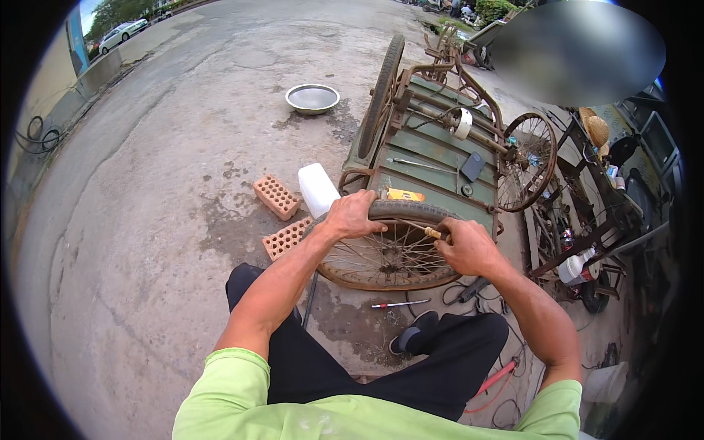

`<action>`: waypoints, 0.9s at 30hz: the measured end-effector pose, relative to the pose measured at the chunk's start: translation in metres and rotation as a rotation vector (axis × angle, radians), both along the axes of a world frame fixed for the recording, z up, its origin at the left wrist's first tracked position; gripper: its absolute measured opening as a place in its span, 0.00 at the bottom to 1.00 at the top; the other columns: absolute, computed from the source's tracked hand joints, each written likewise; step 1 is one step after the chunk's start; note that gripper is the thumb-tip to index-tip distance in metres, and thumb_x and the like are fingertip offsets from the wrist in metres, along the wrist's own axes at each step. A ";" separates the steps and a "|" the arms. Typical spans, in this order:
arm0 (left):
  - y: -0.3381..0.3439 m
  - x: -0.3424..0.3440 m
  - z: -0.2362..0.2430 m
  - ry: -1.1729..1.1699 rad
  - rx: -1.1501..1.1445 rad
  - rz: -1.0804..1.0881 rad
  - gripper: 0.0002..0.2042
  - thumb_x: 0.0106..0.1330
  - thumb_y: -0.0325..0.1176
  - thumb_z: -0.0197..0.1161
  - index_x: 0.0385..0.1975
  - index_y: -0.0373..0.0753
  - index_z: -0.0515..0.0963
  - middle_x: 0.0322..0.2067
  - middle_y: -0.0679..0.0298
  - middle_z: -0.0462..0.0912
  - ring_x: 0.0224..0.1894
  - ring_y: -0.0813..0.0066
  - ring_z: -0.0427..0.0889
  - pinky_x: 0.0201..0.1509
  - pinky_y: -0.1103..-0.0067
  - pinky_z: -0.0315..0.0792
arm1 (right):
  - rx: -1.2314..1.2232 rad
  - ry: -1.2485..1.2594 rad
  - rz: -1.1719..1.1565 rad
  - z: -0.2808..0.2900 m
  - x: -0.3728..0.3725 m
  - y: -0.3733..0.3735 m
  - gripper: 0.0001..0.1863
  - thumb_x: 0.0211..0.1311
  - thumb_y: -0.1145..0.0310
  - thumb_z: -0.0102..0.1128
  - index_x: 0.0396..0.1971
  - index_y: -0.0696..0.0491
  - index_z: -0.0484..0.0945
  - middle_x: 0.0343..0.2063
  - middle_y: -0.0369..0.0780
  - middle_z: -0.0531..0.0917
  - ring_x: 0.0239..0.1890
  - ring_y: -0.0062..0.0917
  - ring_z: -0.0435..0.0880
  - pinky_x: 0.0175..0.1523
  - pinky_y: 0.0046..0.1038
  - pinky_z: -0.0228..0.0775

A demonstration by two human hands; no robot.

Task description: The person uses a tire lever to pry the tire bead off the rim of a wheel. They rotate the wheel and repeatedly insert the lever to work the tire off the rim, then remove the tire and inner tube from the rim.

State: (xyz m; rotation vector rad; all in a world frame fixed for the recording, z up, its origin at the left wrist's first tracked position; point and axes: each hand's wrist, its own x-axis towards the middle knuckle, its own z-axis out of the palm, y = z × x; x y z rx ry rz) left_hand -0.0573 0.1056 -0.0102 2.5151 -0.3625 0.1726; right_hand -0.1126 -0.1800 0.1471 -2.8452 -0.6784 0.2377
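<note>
In front of me is a rusty spoked wheel (389, 271) with a black tyre (403, 210), at the near end of an upturned green cart (429, 154). My left hand (350, 218) grips the top left of the tyre, fingers wrapped over it. On the upper right of the wheel, my right hand (463, 246) is closed round a small tool with a yellowish handle (432, 232), held against the rim and tyre; its tip is too small to make out. A yellow packet (405, 193) lies on the cart just beyond the wheel.
Perforated bricks (276, 195), a white jug (317, 189) and a metal basin (312, 97) are ahead-left. A red-handled tool (389, 303), cables and a red pump (496, 379) lie near my feet. A cluttered metal rack (568, 260) stands right; a white car (121, 34) is far left.
</note>
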 end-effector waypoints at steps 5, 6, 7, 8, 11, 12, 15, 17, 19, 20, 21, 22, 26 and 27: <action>0.005 0.008 -0.014 -0.136 -0.043 -0.005 0.33 0.61 0.52 0.82 0.57 0.35 0.78 0.52 0.48 0.86 0.57 0.45 0.86 0.60 0.54 0.80 | 0.520 0.838 -0.406 -0.036 0.002 -0.007 0.17 0.73 0.64 0.72 0.54 0.59 0.82 0.34 0.35 0.87 0.28 0.15 0.79 0.30 0.22 0.72; 0.003 0.009 -0.016 -0.177 -0.054 0.010 0.32 0.62 0.51 0.82 0.56 0.35 0.78 0.51 0.49 0.86 0.56 0.45 0.87 0.59 0.55 0.81 | 0.582 0.808 -0.396 -0.064 -0.002 -0.009 0.16 0.73 0.64 0.72 0.52 0.58 0.82 0.32 0.34 0.85 0.26 0.16 0.79 0.28 0.23 0.70; 0.005 0.009 -0.021 -0.214 -0.059 0.035 0.30 0.62 0.49 0.82 0.55 0.35 0.78 0.51 0.49 0.86 0.55 0.44 0.87 0.59 0.55 0.81 | 0.643 0.787 -0.377 -0.096 -0.008 -0.005 0.15 0.74 0.64 0.71 0.50 0.58 0.81 0.30 0.34 0.84 0.24 0.16 0.78 0.26 0.24 0.69; 0.003 0.012 -0.027 -0.278 -0.055 0.068 0.28 0.61 0.45 0.82 0.54 0.36 0.79 0.48 0.51 0.86 0.53 0.47 0.88 0.56 0.57 0.82 | 0.727 0.708 -0.356 -0.132 -0.013 0.001 0.14 0.74 0.64 0.71 0.48 0.58 0.81 0.29 0.33 0.84 0.23 0.16 0.78 0.26 0.24 0.68; -0.022 0.022 -0.031 -0.331 0.016 0.156 0.32 0.59 0.45 0.83 0.59 0.36 0.80 0.46 0.52 0.86 0.52 0.50 0.88 0.57 0.60 0.82 | 0.929 0.546 -0.376 -0.206 -0.021 0.029 0.14 0.73 0.64 0.72 0.45 0.57 0.79 0.26 0.34 0.83 0.24 0.18 0.79 0.29 0.29 0.72; -0.037 0.028 -0.030 -0.399 0.031 0.168 0.32 0.57 0.41 0.85 0.59 0.36 0.80 0.44 0.54 0.85 0.50 0.52 0.88 0.54 0.61 0.82 | 0.869 0.305 -0.337 -0.251 -0.008 0.027 0.16 0.73 0.63 0.72 0.47 0.57 0.77 0.26 0.39 0.85 0.26 0.26 0.84 0.35 0.34 0.77; -0.051 0.022 -0.026 -0.495 0.042 0.236 0.33 0.54 0.38 0.86 0.59 0.36 0.79 0.44 0.55 0.85 0.49 0.52 0.88 0.51 0.62 0.82 | 0.786 0.190 -0.415 -0.282 0.015 0.052 0.20 0.74 0.61 0.71 0.52 0.57 0.74 0.30 0.49 0.88 0.34 0.45 0.91 0.42 0.45 0.80; -0.059 0.016 -0.032 -0.531 0.048 0.289 0.34 0.51 0.34 0.84 0.60 0.37 0.80 0.48 0.56 0.85 0.52 0.54 0.87 0.54 0.62 0.79 | 0.555 0.122 -0.397 -0.292 0.034 0.064 0.26 0.75 0.56 0.69 0.58 0.59 0.70 0.41 0.59 0.89 0.48 0.62 0.89 0.53 0.55 0.78; -0.068 0.010 -0.040 -0.625 0.041 0.340 0.31 0.51 0.33 0.81 0.58 0.37 0.80 0.49 0.56 0.85 0.53 0.56 0.86 0.56 0.61 0.77 | 0.465 0.129 -0.401 -0.291 0.047 0.074 0.30 0.75 0.54 0.69 0.60 0.60 0.68 0.46 0.62 0.88 0.53 0.66 0.86 0.57 0.59 0.77; -0.070 0.011 -0.044 -0.654 0.025 0.367 0.32 0.50 0.30 0.77 0.60 0.37 0.79 0.51 0.56 0.85 0.54 0.55 0.85 0.59 0.60 0.76 | 0.463 0.147 -0.392 -0.289 0.046 0.077 0.32 0.75 0.53 0.68 0.61 0.62 0.67 0.50 0.64 0.87 0.55 0.65 0.86 0.60 0.58 0.77; -0.069 0.009 -0.048 -0.668 0.027 0.362 0.33 0.51 0.30 0.77 0.61 0.37 0.79 0.52 0.55 0.85 0.55 0.54 0.85 0.60 0.60 0.76 | 0.449 0.161 -0.390 -0.287 0.045 0.083 0.32 0.75 0.52 0.68 0.61 0.62 0.67 0.50 0.64 0.87 0.56 0.65 0.86 0.61 0.58 0.77; -0.070 0.006 -0.050 -0.683 0.020 0.359 0.33 0.51 0.29 0.76 0.62 0.37 0.79 0.53 0.55 0.85 0.56 0.54 0.85 0.61 0.59 0.76 | 0.427 0.169 -0.389 -0.287 0.045 0.083 0.32 0.75 0.52 0.67 0.61 0.62 0.67 0.51 0.65 0.87 0.56 0.65 0.86 0.61 0.58 0.77; -0.072 0.002 -0.050 -0.686 -0.036 0.345 0.39 0.48 0.28 0.81 0.67 0.37 0.78 0.57 0.52 0.85 0.60 0.51 0.84 0.66 0.58 0.75 | 0.379 0.171 -0.354 -0.285 0.045 0.072 0.31 0.76 0.51 0.66 0.62 0.60 0.68 0.51 0.65 0.87 0.57 0.64 0.86 0.62 0.58 0.77; -0.071 0.001 -0.049 -0.676 -0.048 0.342 0.39 0.48 0.28 0.81 0.67 0.37 0.78 0.57 0.52 0.85 0.59 0.51 0.84 0.65 0.58 0.75 | 0.351 0.183 -0.360 -0.284 0.043 0.065 0.30 0.75 0.51 0.66 0.61 0.59 0.69 0.51 0.64 0.88 0.57 0.64 0.86 0.62 0.58 0.77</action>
